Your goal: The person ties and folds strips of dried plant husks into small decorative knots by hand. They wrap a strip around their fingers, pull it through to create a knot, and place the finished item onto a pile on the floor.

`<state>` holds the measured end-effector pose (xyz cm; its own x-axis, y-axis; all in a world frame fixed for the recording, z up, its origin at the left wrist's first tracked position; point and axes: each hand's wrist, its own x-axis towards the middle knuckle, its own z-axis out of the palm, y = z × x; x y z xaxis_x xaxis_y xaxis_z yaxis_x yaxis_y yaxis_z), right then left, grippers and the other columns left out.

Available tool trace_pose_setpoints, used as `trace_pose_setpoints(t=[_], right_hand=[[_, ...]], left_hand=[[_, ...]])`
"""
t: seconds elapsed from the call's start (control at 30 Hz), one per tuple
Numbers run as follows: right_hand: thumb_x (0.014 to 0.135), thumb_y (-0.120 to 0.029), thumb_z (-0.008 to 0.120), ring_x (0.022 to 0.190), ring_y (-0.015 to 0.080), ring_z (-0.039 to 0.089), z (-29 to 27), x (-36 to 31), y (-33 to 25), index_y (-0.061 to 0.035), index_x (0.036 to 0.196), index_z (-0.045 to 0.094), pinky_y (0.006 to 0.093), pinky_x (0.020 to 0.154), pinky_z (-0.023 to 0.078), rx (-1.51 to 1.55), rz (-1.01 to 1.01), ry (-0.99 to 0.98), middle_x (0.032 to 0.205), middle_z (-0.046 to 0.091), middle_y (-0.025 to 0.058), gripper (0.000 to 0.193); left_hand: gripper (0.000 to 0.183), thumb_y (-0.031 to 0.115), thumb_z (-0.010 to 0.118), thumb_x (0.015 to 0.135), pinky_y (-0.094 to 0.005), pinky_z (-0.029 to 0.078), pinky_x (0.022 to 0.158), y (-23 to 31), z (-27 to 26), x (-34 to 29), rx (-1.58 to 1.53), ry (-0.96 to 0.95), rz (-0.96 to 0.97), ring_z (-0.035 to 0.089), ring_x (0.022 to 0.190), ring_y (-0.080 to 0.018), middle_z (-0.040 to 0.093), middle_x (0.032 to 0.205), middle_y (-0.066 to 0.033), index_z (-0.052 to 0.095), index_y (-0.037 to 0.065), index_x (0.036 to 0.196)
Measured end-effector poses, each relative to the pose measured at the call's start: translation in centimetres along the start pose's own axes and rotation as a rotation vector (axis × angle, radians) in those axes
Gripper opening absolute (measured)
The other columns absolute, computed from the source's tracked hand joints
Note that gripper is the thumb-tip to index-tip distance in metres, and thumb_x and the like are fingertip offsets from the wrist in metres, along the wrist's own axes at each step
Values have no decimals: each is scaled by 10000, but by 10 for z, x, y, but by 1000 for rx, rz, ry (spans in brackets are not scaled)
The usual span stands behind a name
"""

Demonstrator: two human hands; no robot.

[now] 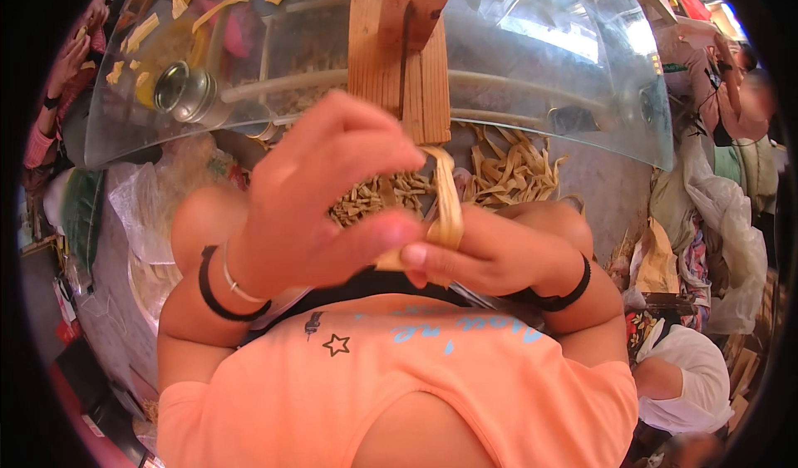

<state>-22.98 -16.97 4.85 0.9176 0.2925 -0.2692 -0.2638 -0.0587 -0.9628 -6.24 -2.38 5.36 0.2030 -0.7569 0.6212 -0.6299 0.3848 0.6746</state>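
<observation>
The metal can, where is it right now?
In the head view, the metal can lies upper left under the curved clear sheet, left of the wooden block.

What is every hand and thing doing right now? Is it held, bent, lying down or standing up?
left hand: raised, fingers curled, pinching the pale strip
right hand: closed on the strip's lower end
pale strip: bent in a loop, held by both hands
cut strips: lying loose in a heap
wooden block: standing upright
clear curved sheet: arched over the heap
metal can: lying on its side, open end showing
</observation>
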Motion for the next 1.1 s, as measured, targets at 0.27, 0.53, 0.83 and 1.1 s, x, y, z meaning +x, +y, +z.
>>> trace_pose_setpoints(t=[0.27,0.53,0.83,1.1], right_hand=[[1072,-298,367,668,60,471,3,1,-3,-2,1069,570,215,590,395,301,-110,385,824,550,14,360],[920,-54,660,894,104,586,2,4,-2,8,1022,636,252,763,469,205,-330,617,1003,610,46,121],[888,-9,681,888,119,610,3,-1,-2,-13,984,621,260,767,481,448,-370,488,1002,600,49,113],[768,-19,787,633,253,637,-1,9,18,-42,939,544,340,555,511,-674,-537,715,806,630,87,298]], left_hand=[[137,48,643,924,-244,452,518,18,13,-16,-440,-44,-691,597,571,-138,619,792,-82,583,2,1037],[174,26,714,813,-335,496,610,12,24,-16,-170,-90,-88,606,709,-264,599,837,-132,561,24,897],[361,-32,652,808,-337,464,846,-5,30,-19,-277,-12,-180,583,942,-234,580,1053,-140,534,6,1147],[304,5,641,879,-221,444,785,11,24,-22,-641,109,-558,533,850,-79,564,1008,-38,522,5,1159]])
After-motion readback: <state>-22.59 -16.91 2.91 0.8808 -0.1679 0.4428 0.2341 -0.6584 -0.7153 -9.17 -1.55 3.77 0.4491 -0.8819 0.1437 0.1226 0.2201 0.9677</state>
